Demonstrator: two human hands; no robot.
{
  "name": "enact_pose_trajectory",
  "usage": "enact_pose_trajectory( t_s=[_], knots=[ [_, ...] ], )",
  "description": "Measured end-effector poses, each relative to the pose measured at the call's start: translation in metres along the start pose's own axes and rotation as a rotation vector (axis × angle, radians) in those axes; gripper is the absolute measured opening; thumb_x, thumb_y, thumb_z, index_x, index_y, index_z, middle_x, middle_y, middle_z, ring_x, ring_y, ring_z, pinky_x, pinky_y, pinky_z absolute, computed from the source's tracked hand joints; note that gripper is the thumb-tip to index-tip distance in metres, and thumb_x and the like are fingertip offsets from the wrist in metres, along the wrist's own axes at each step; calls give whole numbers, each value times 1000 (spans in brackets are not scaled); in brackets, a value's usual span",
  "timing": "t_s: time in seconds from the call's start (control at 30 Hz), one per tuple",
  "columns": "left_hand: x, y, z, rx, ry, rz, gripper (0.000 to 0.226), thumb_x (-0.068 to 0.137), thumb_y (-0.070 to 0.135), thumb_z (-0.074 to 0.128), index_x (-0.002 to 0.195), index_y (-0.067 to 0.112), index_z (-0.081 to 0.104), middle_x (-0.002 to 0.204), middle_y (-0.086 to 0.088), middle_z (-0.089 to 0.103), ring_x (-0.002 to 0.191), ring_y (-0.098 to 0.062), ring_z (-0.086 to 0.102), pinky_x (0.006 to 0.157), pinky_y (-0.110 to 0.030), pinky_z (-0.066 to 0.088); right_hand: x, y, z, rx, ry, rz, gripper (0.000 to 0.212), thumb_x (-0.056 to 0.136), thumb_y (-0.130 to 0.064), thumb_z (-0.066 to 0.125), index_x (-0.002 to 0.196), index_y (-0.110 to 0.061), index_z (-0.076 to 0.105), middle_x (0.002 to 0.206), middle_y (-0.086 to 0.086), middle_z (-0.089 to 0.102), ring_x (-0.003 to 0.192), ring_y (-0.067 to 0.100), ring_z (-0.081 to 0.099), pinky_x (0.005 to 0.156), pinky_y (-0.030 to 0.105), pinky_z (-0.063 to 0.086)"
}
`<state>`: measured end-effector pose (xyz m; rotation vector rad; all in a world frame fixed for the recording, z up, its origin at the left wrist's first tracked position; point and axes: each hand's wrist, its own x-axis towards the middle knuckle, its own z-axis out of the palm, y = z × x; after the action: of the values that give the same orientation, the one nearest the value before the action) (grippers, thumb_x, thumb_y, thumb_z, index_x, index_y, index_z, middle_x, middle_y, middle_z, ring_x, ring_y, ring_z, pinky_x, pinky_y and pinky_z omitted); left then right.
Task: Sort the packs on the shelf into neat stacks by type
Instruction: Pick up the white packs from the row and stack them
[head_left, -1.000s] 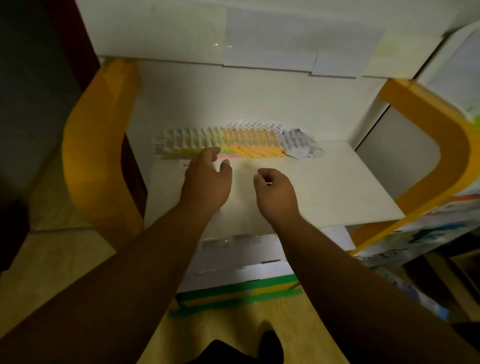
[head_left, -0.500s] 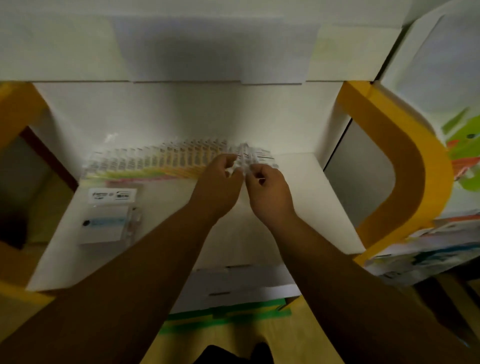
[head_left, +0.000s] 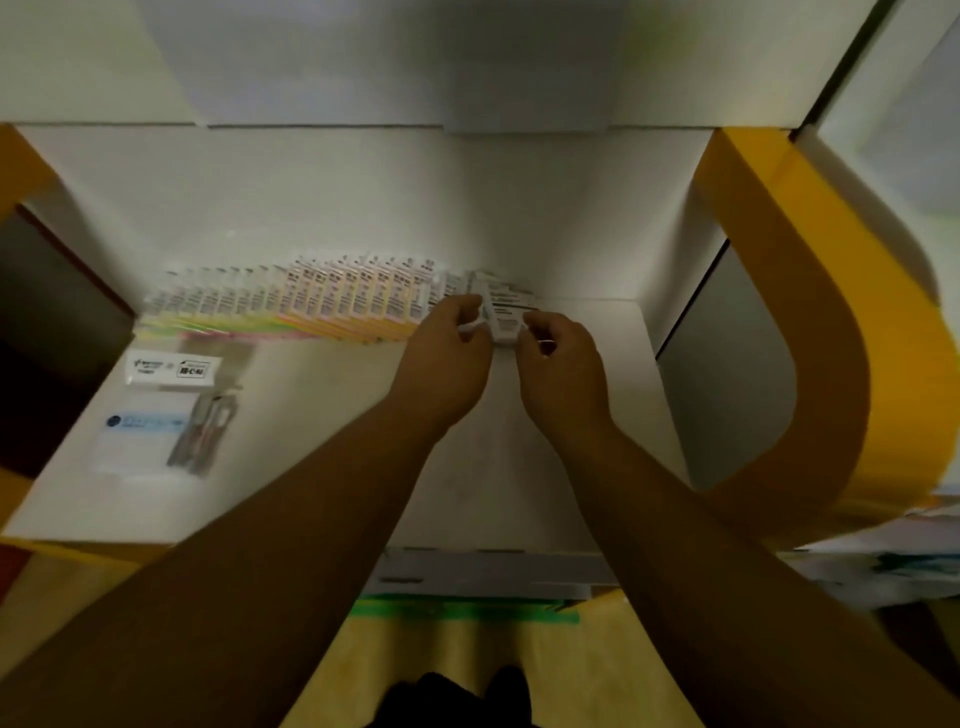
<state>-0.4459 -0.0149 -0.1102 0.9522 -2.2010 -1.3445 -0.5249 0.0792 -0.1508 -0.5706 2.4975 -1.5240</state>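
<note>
Since your left hand (head_left: 441, 364) and right hand (head_left: 563, 371) both pinch the small bundle of white packs (head_left: 501, 325) at the right end of the fanned row (head_left: 291, 301), fingers curled close on its two sides, the likeliest slip is in the bundle itself: the packs look thin and slick, and an uneven squeeze could let the middle ones slide out and scatter on the shelf (head_left: 322, 415) in front of the row. Your left hand hides where the bundle meets the orange-backed packs (head_left: 358, 301) in the row's middle stretch, so lifting it sideways may drag those along and mix two types. How many packs you hold is too blurred to tell. Mind too the clear pouch (head_left: 156, 415), which lies well in front of the row's left end; a wide sweep of your left forearm (head_left: 291, 519) could knock it off the edge.
</note>
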Motion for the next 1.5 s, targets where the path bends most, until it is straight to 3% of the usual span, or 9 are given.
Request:
enact_pose_trajectory(
  t_s=[0.2,0.33,0.53,0.7,0.83,1.13,1.33,1.43,1.5],
  knots=[
    [10,0,9,-65,12,-95,46,97,15,48,143,20,46,141,0,52,126,-17,50,98,-24,39,6,12,4,-72,-53,34,41,97,-36,60,136,-23,55,139,-1,49,122,14,53,102,27,46],
    [22,6,10,-116,-39,-140,49,94,11,46,142,21,46,140,0,54,127,-19,51,100,-26,41,22,21,17,-123,-125,54,61,84,-61,52,137,-31,57,137,-6,57,118,12,60,101,38,53],
    [35,5,9,-25,-107,-117,38,97,14,44,132,20,54,120,6,57,108,-12,50,89,-25,39,30,0,15,-195,-134,105,55,95,-42,59,146,-23,48,150,3,48,131,25,50,113,44,40],
    [36,7,11,79,-178,-70,42,96,13,44,137,20,51,137,-3,55,128,-25,49,94,-25,34,40,1,23,-249,-143,138,57,93,-53,52,144,-26,52,147,3,52,131,28,51,114,47,37],
    [36,7,9,151,-187,18,40,99,21,45,139,18,48,140,-5,54,128,-24,50,98,-27,36,44,-1,22,-214,-75,166,59,94,-63,42,139,-28,55,141,3,57,125,29,54,108,46,42],
    [48,12,14,-211,-280,-22,42,95,25,47,138,27,50,132,4,59,118,-14,57,105,-38,46,46,-11,28,-168,71,235,84,77,-87,30,132,-28,52,123,6,61,103,29,64,88,49,56],
    [41,15,23,-345,-443,-27,54,100,4,42,148,26,33,132,10,52,123,-11,49,110,-35,40,48,-2,16,-270,110,258,47,93,-52,56,125,-18,57,115,10,53,99,30,60,84,46,57],
    [35,9,32,-321,-519,-12,59,99,3,42,151,26,27,151,5,42,138,-14,37,116,-38,33,46,6,11,-225,145,261,35,98,-45,53,120,-18,58,109,5,56,93,24,60,72,32,51],
    [36,6,36,-292,-510,-29,56,100,12,44,151,29,28,152,5,41,137,-18,40,112,-39,39,42,10,9,-82,217,235,33,100,-43,52,121,-18,57,105,0,61,84,14,63,59,17,46]
  ],
)
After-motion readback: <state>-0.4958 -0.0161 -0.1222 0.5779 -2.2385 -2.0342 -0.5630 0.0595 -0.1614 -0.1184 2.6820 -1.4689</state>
